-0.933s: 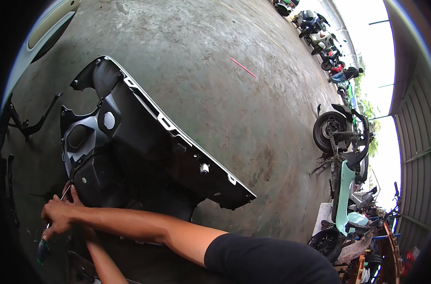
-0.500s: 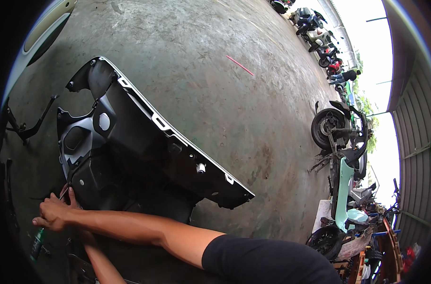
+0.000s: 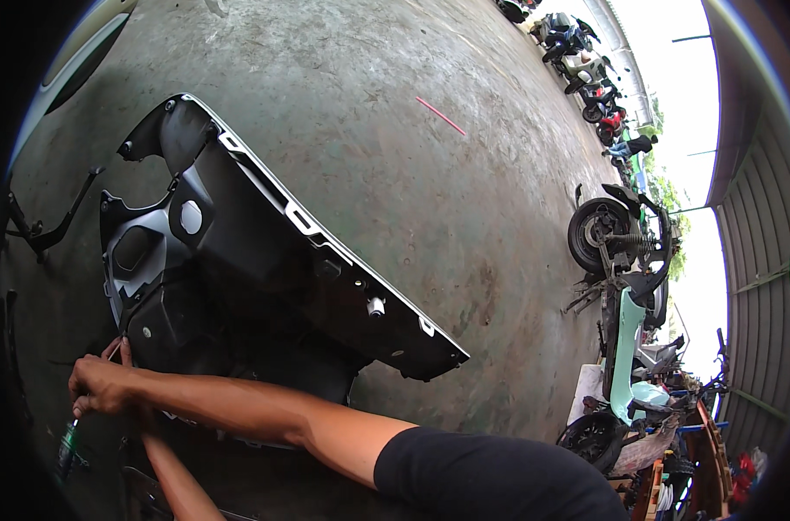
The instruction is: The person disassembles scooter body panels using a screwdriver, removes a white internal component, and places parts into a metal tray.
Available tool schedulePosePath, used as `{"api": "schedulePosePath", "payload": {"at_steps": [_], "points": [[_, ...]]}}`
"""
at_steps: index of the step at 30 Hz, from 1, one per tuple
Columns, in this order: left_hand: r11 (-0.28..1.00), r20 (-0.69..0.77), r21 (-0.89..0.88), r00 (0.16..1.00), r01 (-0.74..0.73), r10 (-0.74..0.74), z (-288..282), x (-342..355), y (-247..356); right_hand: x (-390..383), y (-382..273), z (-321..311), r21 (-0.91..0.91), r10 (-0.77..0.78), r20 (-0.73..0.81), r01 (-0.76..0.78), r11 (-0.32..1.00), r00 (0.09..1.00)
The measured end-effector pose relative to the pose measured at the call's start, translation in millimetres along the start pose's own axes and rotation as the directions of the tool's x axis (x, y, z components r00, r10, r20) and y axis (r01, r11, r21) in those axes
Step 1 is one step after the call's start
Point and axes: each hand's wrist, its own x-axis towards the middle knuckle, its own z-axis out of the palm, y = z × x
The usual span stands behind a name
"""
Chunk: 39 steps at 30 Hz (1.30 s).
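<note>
A large black plastic scooter body panel [image 3: 265, 269] with a pale rim lies inner side up at the left, its brackets and holes showing. My right hand [image 3: 102, 385] reaches across to its near left edge. Its curled fingers hold a screwdriver [image 3: 68, 447] with a green handle, the handle pointing down and blurred. Beneath that wrist comes my left forearm, and my left hand [image 3: 124, 352] is mostly hidden behind the right one. Its fingertips are drawn together at the panel's edge; what they pinch cannot be made out.
A black metal stand-like part [image 3: 52, 230] lies on the concrete floor left of the panel. Farther off is a thin red strip [image 3: 440, 115]. A stripped scooter [image 3: 625, 252] with a mint-green panel stands at right. Parked scooters [image 3: 577, 65] and a person [image 3: 631, 146] are far back.
The panel has shifted slightly, and a pale lower edge now shows under my right forearm. My right hand has moved a little up, and the screwdriver handle has become blurred.
</note>
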Motion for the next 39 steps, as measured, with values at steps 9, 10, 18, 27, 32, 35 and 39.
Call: {"api": "schedulePosePath", "payload": {"at_steps": [9,10,18,27,32,35,39], "points": [[0.999,0.035,0.038,0.999,0.003,-0.004,4,-1,0,1,-15,-3,-0.038,-0.093,-0.014,0.092,0.995,0.996],[0.999,0.042,0.048,0.999,-0.005,0.003,1,-1,2,0,-17,-5,0.0,-0.081,-0.003,0.081,0.997,0.997],[0.997,0.142,0.058,0.989,-0.049,0.04,22,-10,28,-24,-60,-27,-0.193,-0.08,-0.008,0.077,0.978,0.997],[0.895,0.449,0.433,0.887,-0.111,-0.107,-67,-14,26,-115,-105,-65,-0.504,-0.051,-0.341,-0.137,0.853,0.939],[0.683,0.578,0.657,0.795,-0.319,-0.184,-187,-56,66,-200,-37,-126,-0.525,0.083,-0.598,-0.468,0.711,0.797],[0.609,0.519,0.766,0.758,-0.207,-0.396,-275,-97,77,-227,-39,-113,-0.677,-0.053,-0.628,-0.511,0.529,0.777],[0.4,0.366,0.906,0.737,-0.142,-0.569,-342,-148,81,-207,-63,-92,-0.824,-0.279,-0.452,-0.276,0.496,0.847]]}}
